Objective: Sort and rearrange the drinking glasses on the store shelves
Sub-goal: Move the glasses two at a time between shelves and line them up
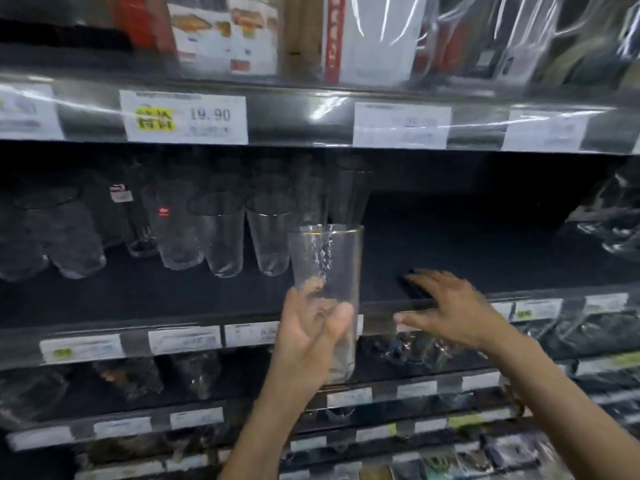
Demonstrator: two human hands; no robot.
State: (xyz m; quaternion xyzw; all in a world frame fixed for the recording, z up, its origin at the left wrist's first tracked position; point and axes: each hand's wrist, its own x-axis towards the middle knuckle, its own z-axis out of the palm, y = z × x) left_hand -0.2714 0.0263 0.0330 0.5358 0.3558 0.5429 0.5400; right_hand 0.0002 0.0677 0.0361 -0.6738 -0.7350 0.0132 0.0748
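My left hand [308, 334] grips a tall clear drinking glass [329, 265] upright, in front of the middle shelf's edge. My right hand [446, 306] is beside it, to the right, fingers spread and holding nothing, over the front lip of the dark middle shelf [450, 251]. On that shelf's left half stands a row of clear tumblers [221, 233], some with small labels, and two taller glasses [346, 195] stand just behind the held one. The view is motion-blurred.
Price tags [183, 116] line the shelf edges. Boxed goods and clear pitchers [381, 36] fill the top shelf. More glassware [616, 216] sits at the middle shelf's far right. Lower shelves [138, 379] hold more glasses and packaged items.
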